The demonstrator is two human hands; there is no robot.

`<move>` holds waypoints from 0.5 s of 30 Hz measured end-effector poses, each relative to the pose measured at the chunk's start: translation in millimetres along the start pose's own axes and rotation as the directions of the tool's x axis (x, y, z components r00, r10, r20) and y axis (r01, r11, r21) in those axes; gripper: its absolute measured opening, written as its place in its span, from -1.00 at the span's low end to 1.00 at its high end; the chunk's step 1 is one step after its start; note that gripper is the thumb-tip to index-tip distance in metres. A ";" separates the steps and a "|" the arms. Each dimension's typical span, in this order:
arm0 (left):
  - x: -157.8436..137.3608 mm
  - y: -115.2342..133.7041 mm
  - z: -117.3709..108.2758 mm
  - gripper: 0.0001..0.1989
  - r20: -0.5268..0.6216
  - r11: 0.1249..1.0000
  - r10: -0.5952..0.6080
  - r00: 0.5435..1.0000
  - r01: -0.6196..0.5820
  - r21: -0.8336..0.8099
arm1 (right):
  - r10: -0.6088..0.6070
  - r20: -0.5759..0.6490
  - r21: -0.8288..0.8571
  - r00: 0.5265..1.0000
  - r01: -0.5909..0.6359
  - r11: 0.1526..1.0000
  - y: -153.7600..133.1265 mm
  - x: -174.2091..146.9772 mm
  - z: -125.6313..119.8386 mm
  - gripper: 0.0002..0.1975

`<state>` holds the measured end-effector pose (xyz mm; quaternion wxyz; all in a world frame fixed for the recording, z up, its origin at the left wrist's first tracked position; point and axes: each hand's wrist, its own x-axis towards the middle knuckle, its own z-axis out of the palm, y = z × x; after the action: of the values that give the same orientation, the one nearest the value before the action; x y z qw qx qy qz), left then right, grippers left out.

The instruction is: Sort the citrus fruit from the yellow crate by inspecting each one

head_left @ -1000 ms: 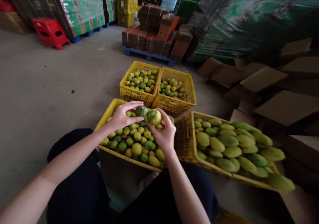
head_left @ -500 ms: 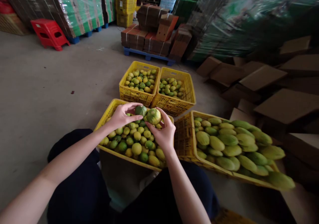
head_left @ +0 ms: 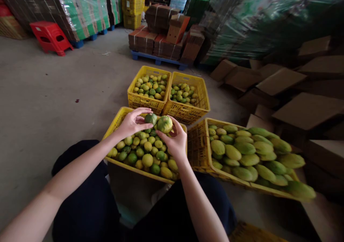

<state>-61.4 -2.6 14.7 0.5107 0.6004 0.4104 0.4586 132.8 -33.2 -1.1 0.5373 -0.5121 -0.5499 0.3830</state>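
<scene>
A grey, bare-surfaced floor [head_left: 88,77] stretches before you, bearing two slatted yellow plastic crates [head_left: 146,100] side by side just ahead. A red plastic stool [head_left: 50,29] stands off to your left, near a small dark-red scrap [head_left: 77,101]; farther back sits a low blue pallet [head_left: 158,60]. Brown cardboard boxes [head_left: 306,111] sprawl in a heap to your right.

A red plastic stool [head_left: 52,32] stood on the smooth grey floor [head_left: 88,77]. A flat blue pallet [head_left: 158,60] supported strapped brown cardboard stacks [head_left: 161,45].
</scene>
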 end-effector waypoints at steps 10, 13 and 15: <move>-6.8 -13.1 21.4 -0.40 0.259 0.799 -0.518 0.815 0.569 -0.192 | 0.570 0.532 0.227 0.626 -0.754 0.616 -3.5 5.0 1.8 -0.48; -8.1 -20.2 24.3 -0.36 0.270 0.789 -0.541 0.796 0.592 -0.163 | 0.605 0.589 0.208 0.536 -0.824 0.528 1.8 6.8 4.1 -0.43; -7.8 -21.2 23.7 -0.37 0.278 0.792 -0.532 0.800 0.586 -0.171 | 0.606 0.595 0.226 0.528 -0.833 0.504 2.4 7.7 4.7 -0.43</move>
<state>-40.7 -12.7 -8.7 0.7361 0.4281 0.4518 0.2659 129.3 -24.7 -2.5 0.2895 -0.4434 -0.2656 0.8056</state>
